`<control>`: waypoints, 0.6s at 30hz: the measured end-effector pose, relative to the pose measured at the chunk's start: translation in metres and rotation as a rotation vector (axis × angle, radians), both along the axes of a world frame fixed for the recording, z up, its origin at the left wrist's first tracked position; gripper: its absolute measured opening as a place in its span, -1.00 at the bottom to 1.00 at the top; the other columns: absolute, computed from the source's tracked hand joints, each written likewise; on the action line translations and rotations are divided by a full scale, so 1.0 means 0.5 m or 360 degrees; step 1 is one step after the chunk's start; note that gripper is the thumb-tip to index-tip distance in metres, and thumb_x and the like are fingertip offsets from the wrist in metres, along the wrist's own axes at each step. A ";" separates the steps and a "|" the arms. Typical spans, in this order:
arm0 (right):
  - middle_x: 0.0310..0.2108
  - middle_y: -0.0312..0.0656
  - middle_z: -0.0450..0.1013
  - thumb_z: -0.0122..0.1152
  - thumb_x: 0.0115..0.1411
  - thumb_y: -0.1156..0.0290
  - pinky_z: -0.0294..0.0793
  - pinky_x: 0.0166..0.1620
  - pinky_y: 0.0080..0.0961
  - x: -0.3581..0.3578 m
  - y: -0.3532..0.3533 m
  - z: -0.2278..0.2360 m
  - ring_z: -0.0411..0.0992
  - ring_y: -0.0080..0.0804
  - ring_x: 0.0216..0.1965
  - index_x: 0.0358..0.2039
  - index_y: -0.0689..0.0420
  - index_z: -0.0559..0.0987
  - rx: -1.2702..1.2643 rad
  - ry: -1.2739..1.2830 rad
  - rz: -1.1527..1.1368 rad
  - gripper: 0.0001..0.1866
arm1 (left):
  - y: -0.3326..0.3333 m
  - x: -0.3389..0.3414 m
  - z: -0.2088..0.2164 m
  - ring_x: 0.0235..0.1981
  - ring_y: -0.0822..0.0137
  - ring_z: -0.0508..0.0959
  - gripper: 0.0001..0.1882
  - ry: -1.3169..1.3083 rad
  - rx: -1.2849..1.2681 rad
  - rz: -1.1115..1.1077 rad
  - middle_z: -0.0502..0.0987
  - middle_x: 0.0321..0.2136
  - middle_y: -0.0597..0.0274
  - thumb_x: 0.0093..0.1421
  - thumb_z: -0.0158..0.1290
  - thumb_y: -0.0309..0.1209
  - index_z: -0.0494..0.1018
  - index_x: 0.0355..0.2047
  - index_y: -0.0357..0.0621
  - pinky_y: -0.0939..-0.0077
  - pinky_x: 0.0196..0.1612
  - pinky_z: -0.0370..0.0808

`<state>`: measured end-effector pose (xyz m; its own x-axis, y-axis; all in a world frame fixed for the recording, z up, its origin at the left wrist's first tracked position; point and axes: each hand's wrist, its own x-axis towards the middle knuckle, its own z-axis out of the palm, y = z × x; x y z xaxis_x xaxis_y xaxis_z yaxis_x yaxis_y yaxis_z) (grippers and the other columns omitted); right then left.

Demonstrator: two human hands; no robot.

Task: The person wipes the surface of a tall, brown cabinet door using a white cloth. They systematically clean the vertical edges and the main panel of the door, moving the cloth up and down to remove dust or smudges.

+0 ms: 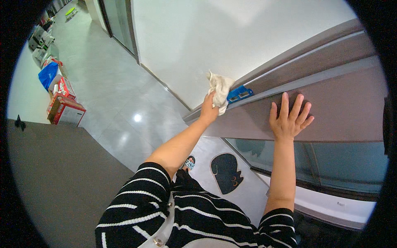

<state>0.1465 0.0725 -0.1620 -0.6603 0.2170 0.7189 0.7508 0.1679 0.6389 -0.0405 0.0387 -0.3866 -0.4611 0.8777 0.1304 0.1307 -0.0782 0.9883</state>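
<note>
My left hand point(210, 110) is closed around a crumpled cream cloth point(221, 87), which rests against the edge of a brown door-like panel point(343, 109). Right beside the cloth, a blue fitting point(240, 94) with small rectangular openings is set along that edge; the cloth may cover part of it. My right hand point(289, 119) lies flat on the brown panel with its fingers spread, holding nothing.
Grey tiled floor point(111, 99) stretches to the left, with red and white boxes point(68, 111) and a blue bag point(48, 75) along the wall. A dark cat-shaped mat point(226, 173) lies near my foot. A dark grey surface point(62, 173) fills the lower left.
</note>
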 end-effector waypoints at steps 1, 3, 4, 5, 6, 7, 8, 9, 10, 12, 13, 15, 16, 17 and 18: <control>0.29 -0.14 0.21 0.01 0.24 -0.10 -0.36 0.39 0.07 0.002 0.000 -0.002 -0.01 0.03 0.37 0.08 -0.31 0.52 0.0000 -0.0006 -0.0023 -0.56 | 0.004 0.006 -0.055 0.11 -0.18 0.35 -0.35 0.0021 -0.0081 -0.0027 0.37 0.04 -0.17 -0.03 -0.05 -0.65 0.26 0.16 -0.14 0.16 0.17 0.31; 0.28 -0.09 0.22 -0.01 0.23 -0.11 -0.35 0.38 0.09 0.000 0.002 0.001 -0.01 0.08 0.36 0.05 -0.29 0.53 0.0015 -0.0035 -0.0035 -0.57 | 0.007 0.000 -0.166 0.09 -0.20 0.37 -0.35 0.0077 -0.0407 -0.0106 0.37 0.04 -0.18 -0.05 -0.05 -0.64 0.31 0.14 -0.14 0.12 0.14 0.34; 0.28 -0.07 0.22 -0.01 0.23 -0.11 -0.34 0.38 0.09 0.002 0.001 0.000 -0.01 0.09 0.36 0.04 -0.29 0.53 0.0014 -0.0033 -0.0038 -0.57 | 0.002 -0.017 -0.178 0.08 -0.20 0.37 -0.37 0.0084 -0.0487 -0.0245 0.37 0.04 -0.18 -0.06 -0.04 -0.64 0.33 0.12 -0.14 0.11 0.13 0.35; 0.28 -0.06 0.22 -0.01 0.23 -0.11 -0.34 0.38 0.10 0.005 -0.001 -0.002 -0.01 0.09 0.36 0.04 -0.28 0.53 0.0013 -0.0031 -0.0039 -0.57 | -0.002 -0.032 -0.187 0.07 -0.20 0.38 -0.39 0.0093 -0.0565 -0.0384 0.37 0.04 -0.18 -0.06 -0.03 -0.63 0.35 0.10 -0.14 0.11 0.12 0.35; 0.28 -0.05 0.22 -0.01 0.23 -0.11 -0.34 0.38 0.11 0.009 -0.002 -0.003 -0.01 0.10 0.36 0.03 -0.27 0.53 0.0013 -0.0027 -0.0039 -0.57 | -0.004 -0.038 -0.194 0.06 -0.20 0.39 -0.40 0.0103 -0.0644 -0.0522 0.37 0.05 -0.18 -0.07 -0.03 -0.62 0.38 0.08 -0.14 0.10 0.10 0.36; 0.28 -0.01 0.21 -0.02 0.23 -0.11 -0.33 0.37 0.13 0.009 0.001 -0.001 -0.01 0.13 0.35 0.02 -0.26 0.54 0.0035 -0.0055 -0.0023 -0.57 | 0.002 -0.030 -0.197 0.04 -0.20 0.39 -0.43 0.0117 -0.0465 -0.0397 0.40 0.02 -0.16 -0.08 0.00 -0.62 0.42 0.04 -0.16 0.11 0.11 0.35; 0.27 0.00 0.21 -0.03 0.23 -0.12 -0.33 0.37 0.13 0.008 -0.001 0.000 -0.01 0.14 0.35 0.02 -0.25 0.54 0.0029 -0.0058 -0.0029 -0.56 | 0.011 -0.028 -0.162 0.04 -0.20 0.39 -0.42 0.0173 -0.0314 -0.0322 0.42 0.01 -0.16 -0.09 0.01 -0.61 0.41 0.05 -0.15 0.11 0.11 0.34; 0.27 0.00 0.21 -0.03 0.23 -0.12 -0.34 0.37 0.13 0.007 -0.002 0.000 -0.02 0.14 0.35 0.02 -0.25 0.54 0.0023 -0.0061 -0.0035 -0.56 | 0.025 -0.029 -0.124 0.04 -0.20 0.38 -0.41 0.0228 -0.0163 -0.0247 0.43 -0.01 -0.15 -0.09 0.03 -0.61 0.41 0.06 -0.15 0.10 0.12 0.33; 0.27 0.01 0.21 -0.03 0.23 -0.12 -0.34 0.37 0.13 0.010 -0.002 -0.002 -0.02 0.15 0.35 0.01 -0.24 0.54 0.0021 -0.0061 -0.0042 -0.56 | 0.039 -0.037 -0.080 0.03 -0.20 0.38 -0.40 0.0283 -0.0006 -0.0173 0.44 -0.02 -0.15 -0.09 0.04 -0.60 0.41 0.06 -0.15 0.10 0.12 0.32; 0.27 0.02 0.22 -0.03 0.23 -0.12 -0.33 0.37 0.15 0.014 -0.001 -0.002 -0.02 0.18 0.35 -0.01 -0.23 0.55 0.0033 -0.0090 -0.0043 -0.57 | 0.077 -0.062 -0.012 0.00 -0.18 0.41 -0.42 0.0425 0.0328 -0.0244 0.45 -0.04 -0.15 -0.08 0.10 -0.55 0.40 0.05 -0.18 0.11 0.10 0.34; 0.27 0.03 0.22 -0.02 0.23 -0.12 -0.32 0.36 0.16 0.016 -0.001 -0.003 -0.02 0.18 0.35 -0.01 -0.23 0.55 0.0041 -0.0098 -0.0037 -0.57 | 0.091 -0.071 0.011 -0.01 -0.17 0.43 -0.42 0.0494 0.0497 -0.0276 0.45 -0.05 -0.15 -0.08 0.13 -0.52 0.39 0.05 -0.20 0.12 0.09 0.35; 0.27 0.06 0.20 -0.01 0.23 -0.10 -0.33 0.37 0.13 0.013 0.001 0.001 -0.04 0.18 0.36 0.02 -0.19 0.51 0.0052 -0.0119 -0.0020 -0.55 | 0.103 -0.090 0.046 0.02 -0.17 0.41 -0.36 0.0367 0.0401 -0.0630 0.44 -0.02 -0.13 -0.09 0.13 -0.54 0.37 0.10 -0.17 0.11 0.12 0.32; 0.28 0.09 0.18 0.00 0.23 -0.09 -0.34 0.38 0.10 0.004 -0.002 0.008 -0.06 0.17 0.37 0.06 -0.14 0.48 0.0052 -0.0133 -0.0003 -0.52 | 0.104 -0.099 0.050 0.03 -0.16 0.39 -0.33 0.0303 0.0346 -0.0802 0.43 0.00 -0.12 -0.10 0.13 -0.54 0.36 0.12 -0.15 0.10 0.14 0.30; 0.29 0.12 0.16 0.02 0.23 -0.08 -0.34 0.38 0.07 -0.002 -0.003 0.012 -0.08 0.16 0.38 0.10 -0.10 0.45 0.0053 -0.0147 0.0015 -0.49 | 0.106 -0.100 0.031 0.03 -0.16 0.40 -0.32 0.0356 0.0212 -0.0811 0.42 0.01 -0.12 -0.09 0.14 -0.53 0.34 0.14 -0.16 0.11 0.14 0.31; 0.29 0.12 0.16 0.02 0.23 -0.08 -0.35 0.38 0.07 -0.002 -0.002 0.011 -0.09 0.17 0.38 0.10 -0.09 0.45 0.0043 -0.0147 0.0017 -0.49 | 0.108 -0.095 -0.011 0.02 -0.17 0.40 -0.31 0.0409 0.0077 -0.0818 0.42 0.01 -0.13 -0.09 0.15 -0.52 0.33 0.15 -0.16 0.12 0.14 0.31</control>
<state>0.1455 0.0714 -0.1565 -0.7262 0.1907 0.6605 0.6868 0.1572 0.7097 -0.0878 0.0926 -0.3922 0.0751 0.9709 0.2273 0.2992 -0.2394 0.9237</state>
